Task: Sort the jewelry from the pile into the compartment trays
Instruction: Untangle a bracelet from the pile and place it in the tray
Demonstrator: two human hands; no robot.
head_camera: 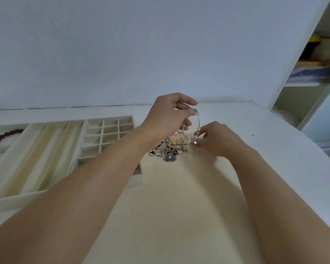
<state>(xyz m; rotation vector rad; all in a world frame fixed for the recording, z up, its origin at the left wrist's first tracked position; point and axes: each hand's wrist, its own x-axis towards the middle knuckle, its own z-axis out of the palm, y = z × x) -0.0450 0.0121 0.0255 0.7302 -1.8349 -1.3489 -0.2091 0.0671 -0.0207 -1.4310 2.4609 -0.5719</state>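
While left forearm [95,168] overlaps grid tray [111,128]; dark bead bracelet [7,135] leftmost

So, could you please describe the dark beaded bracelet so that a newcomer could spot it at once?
Start at the two white trays left of the jewelry pile. Go to the far-left tray's top compartment, at the picture's edge. The bracelet lies there, a curve of round maroon beads, the only dark piece in the trays.
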